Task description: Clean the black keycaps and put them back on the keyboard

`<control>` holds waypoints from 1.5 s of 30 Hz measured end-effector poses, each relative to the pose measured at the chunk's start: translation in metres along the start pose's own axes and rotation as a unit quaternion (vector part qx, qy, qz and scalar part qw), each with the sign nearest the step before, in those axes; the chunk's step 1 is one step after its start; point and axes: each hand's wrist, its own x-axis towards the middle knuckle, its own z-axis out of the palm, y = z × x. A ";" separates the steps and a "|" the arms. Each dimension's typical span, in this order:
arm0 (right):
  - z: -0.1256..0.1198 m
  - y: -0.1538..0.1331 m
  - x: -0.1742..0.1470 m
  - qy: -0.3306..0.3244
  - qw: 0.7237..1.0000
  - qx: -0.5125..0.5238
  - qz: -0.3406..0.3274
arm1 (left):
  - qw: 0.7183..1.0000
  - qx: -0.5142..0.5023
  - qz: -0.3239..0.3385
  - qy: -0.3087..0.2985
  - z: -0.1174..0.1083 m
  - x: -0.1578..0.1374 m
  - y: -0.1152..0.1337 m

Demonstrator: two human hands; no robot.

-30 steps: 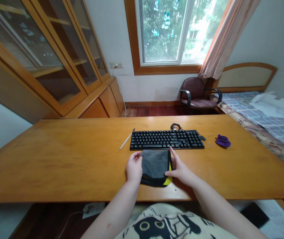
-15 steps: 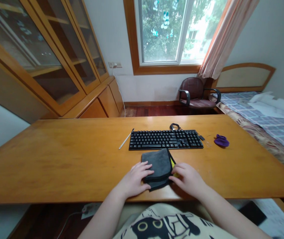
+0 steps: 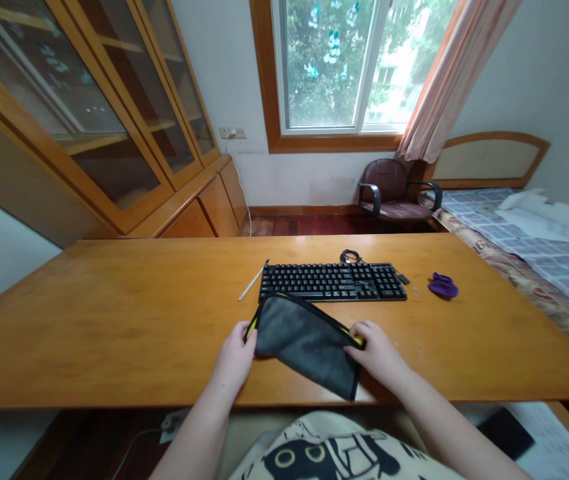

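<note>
While I watch remotely, left hand [image 3: 234, 357] and right hand [image 3: 377, 350] each pinch a corner of the grey cloth [image 3: 304, 340], spread at the desk [image 3: 114, 320] edge, six o'clock of the keyboard [image 3: 332, 281]; it looks light, limp, best gripped by its hemmed corners.

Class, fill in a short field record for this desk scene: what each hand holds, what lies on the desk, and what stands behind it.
Left hand: left hand grips the left edge of the grey cloth
Right hand: right hand grips the cloth's right edge
Cloth: grey, black and yellow trim, spread between the hands, one corner hanging toward the desk's near edge
Desk: wooden desk
Behind cloth: black keyboard
Left of keyboard: white pen
Right of keyboard: purple pouch
Background: armchair under the window
</note>
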 end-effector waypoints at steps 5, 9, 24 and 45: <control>-0.005 0.006 0.006 0.090 0.996 -0.012 -0.025 | 0.974 0.185 0.108 0.073 -0.010 -0.011 0.001; -0.008 -0.002 0.006 0.126 0.990 -0.025 -0.057 | 0.966 0.197 0.161 0.037 0.001 -0.007 0.017; -0.011 -0.004 0.008 -0.068 0.988 -0.138 0.006 | 0.928 0.275 0.244 -0.056 0.008 -0.001 0.023; 0.009 0.010 0.023 0.051 0.979 -0.185 0.065 | 0.930 0.326 0.170 -0.014 0.018 0.011 0.027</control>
